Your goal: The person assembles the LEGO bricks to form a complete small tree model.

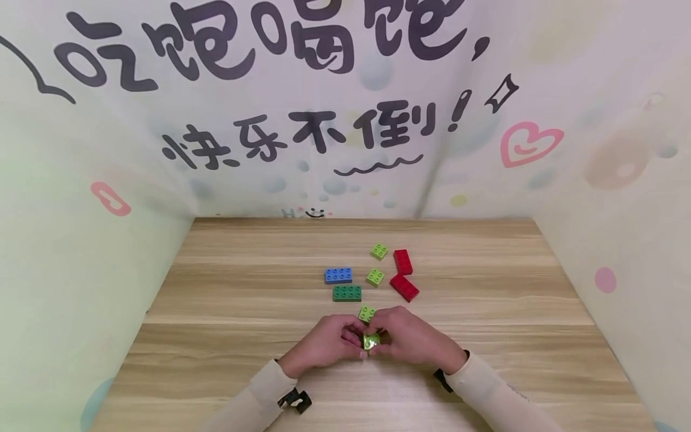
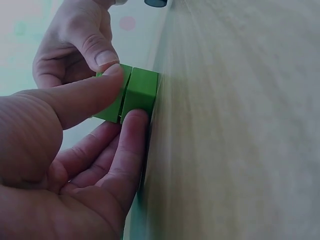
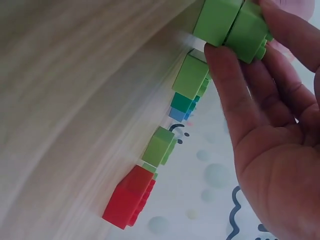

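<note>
Two light green 2x2 toy bricks [image 1: 371, 341] sit one on the other near the front middle of the table. My left hand [image 1: 329, 342] pinches them from the left; its thumb lies on the upper brick [image 2: 111, 111] and a fingertip touches the lower brick [image 2: 141, 91]. From the other side my right hand [image 1: 409, 337] grips the upper brick [image 3: 248, 32] between thumb and fingers. A thin dark seam shows between the two; whether they are fully pressed together I cannot tell. Just behind the hands lies another light green brick [image 1: 367, 313], partly hidden by the right fingers.
Behind the hands on the wooden table [image 1: 227, 336] lie a dark green brick [image 1: 347, 293] and a blue brick [image 1: 338, 275]. Two light green bricks, one nearer [image 1: 375, 277] and one farther [image 1: 379, 251], stand beside two red bricks [image 1: 404, 288]. Printed walls enclose the back and sides.
</note>
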### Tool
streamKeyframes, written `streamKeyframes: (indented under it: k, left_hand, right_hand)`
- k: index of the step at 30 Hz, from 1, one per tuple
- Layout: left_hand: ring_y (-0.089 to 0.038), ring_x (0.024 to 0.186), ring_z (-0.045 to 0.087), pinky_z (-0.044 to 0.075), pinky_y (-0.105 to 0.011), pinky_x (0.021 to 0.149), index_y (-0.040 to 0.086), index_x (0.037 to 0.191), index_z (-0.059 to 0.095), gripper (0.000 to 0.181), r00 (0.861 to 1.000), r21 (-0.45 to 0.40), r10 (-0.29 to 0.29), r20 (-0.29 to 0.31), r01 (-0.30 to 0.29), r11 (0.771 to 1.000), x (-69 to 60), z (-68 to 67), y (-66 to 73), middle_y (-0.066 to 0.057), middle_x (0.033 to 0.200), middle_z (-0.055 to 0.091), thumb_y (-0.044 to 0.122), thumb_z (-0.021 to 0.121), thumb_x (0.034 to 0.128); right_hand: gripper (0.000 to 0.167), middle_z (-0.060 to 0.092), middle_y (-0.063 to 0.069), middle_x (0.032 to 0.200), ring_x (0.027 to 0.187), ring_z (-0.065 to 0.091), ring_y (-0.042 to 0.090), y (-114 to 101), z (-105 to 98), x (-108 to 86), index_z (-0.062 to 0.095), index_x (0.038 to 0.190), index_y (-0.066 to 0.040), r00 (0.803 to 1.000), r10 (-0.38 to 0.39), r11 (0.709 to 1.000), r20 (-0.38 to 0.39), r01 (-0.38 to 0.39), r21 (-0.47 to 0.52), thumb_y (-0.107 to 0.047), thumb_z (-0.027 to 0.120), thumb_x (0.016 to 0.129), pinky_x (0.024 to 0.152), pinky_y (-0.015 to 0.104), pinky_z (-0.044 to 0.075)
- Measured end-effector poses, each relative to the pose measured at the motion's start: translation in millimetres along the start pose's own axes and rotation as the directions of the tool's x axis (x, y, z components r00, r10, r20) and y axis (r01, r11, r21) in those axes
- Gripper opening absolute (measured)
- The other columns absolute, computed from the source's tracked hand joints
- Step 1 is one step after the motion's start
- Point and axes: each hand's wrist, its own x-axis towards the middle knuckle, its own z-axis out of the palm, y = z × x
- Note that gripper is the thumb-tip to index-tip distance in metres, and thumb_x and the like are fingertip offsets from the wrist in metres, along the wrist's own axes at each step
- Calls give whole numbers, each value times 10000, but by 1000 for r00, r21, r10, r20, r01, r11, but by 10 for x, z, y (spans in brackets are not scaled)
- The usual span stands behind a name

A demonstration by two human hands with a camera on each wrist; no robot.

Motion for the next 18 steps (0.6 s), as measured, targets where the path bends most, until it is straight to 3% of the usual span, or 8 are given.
streamKeyframes:
  k: [10, 18]
  left_hand:
    - [-124, 936, 753, 625, -233, 793, 150, 1130, 736, 297, 999, -29, 4, -32, -5, 1000, -14, 8, -27, -7, 1082, 768, 195, 886, 878]
    - [-128, 937, 753, 628, -236, 792, 136, 1122, 728, 284, 999, -29, 21, -42, -22, 999, -33, 15, 5, -26, 1103, 761, 159, 878, 881]
  right_hand:
    - [199, 668, -171, 855, 802, 596, 26, -2, 2, 9, 706, 890, -240, 998, 70, 996, -1, -70, 57, -281, 900, 869, 731, 174, 530]
    - [215, 684, -162, 889, 832, 608, 19, 19, -10, 13, 701, 913, -228, 997, 72, 995, 17, -73, 73, -273, 905, 862, 765, 182, 551]
